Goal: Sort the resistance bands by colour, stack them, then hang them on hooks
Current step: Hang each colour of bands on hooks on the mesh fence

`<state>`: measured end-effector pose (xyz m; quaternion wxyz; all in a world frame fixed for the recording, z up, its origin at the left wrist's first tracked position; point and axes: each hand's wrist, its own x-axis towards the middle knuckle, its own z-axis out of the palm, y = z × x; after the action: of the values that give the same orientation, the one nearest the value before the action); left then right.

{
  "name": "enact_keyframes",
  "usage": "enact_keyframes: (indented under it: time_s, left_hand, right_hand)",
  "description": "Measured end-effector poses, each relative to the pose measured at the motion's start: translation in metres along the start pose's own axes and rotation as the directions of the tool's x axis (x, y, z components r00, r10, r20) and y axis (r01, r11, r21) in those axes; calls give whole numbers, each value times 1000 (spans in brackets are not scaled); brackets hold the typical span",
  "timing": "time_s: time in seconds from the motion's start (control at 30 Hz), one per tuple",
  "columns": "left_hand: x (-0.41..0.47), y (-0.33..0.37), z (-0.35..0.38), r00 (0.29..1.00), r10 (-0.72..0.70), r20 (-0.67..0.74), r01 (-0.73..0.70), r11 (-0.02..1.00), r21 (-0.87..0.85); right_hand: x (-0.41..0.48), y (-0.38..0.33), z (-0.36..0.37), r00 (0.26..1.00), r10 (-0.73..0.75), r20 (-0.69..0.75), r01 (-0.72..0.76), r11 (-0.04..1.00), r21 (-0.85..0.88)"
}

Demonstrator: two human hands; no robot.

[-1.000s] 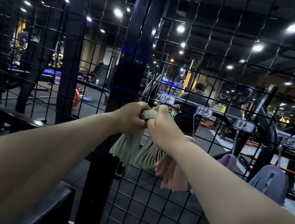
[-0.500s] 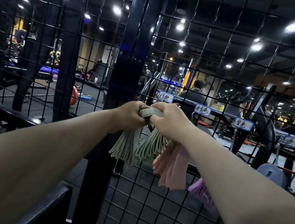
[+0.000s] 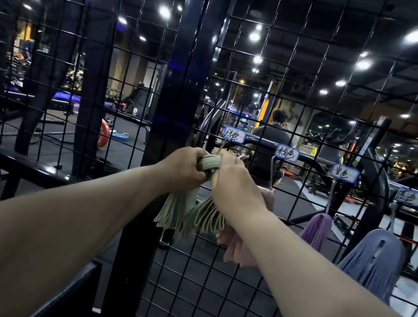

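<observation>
Against the black wire grid panel (image 3: 256, 250), left hand (image 3: 186, 167) and right hand (image 3: 237, 181) both grip the folded green resistance bands (image 3: 211, 162), seemingly over a hook.

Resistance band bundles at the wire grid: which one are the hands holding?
The green bundle, leftmost, gripped by the left hand and right hand; the pink bundle, purple bundle and blue bundle hang to its right.

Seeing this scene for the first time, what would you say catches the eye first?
The left hand and right hand grip a folded bundle of green bands at centre, against the black wire grid. To the right, pink bands, purple bands and blue bands hang on the grid under handwritten labels.
</observation>
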<state>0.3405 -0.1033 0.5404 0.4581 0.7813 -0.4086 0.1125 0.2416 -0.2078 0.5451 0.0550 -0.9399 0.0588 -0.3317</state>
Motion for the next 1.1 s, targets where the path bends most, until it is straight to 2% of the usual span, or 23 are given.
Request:
enact_keyframes:
  time_s: [0.1,0.2,0.27,0.4,0.53,0.7,0.87,1.0,1.1]
  left_hand:
    - [-3,2,-1,999,-19,46,20,999,-25]
    - [-12,1,-3,992,-32,118,55,979,-198]
    - [-16,3,-2,991,-56,124,85,965,-248]
    - [-15,7,5,997,-68,24,72,976,-206]
    - [-11,5,4,997,-79,17,81,983,-164]
    - [-11,4,-1,993,-70,93,89,970,-225]
    - [-9,3,-8,981,-105,164,153,937,-313]
    - [-10,3,-10,974,-115,193,179,918,-353]
    - [-13,2,-10,976,-94,195,157,928,-339]
  right_hand:
    - [0,-2,2,1000,14,11,-14,999,-36]
    - [2,-3,-1,996,70,49,-68,997,-41]
    - [3,-5,-3,992,105,64,-103,994,-34]
    - [4,-8,-4,993,108,43,-107,994,-26]
    - [4,-7,-6,998,52,42,-50,997,-56]
    - [6,-4,-17,998,-43,45,46,997,-58]
    - [11,0,-20,990,-141,-4,139,979,-149]
    - [12,-2,-23,994,-108,-6,106,988,-109]
    - [2,-4,-17,997,-30,-75,28,999,-23]
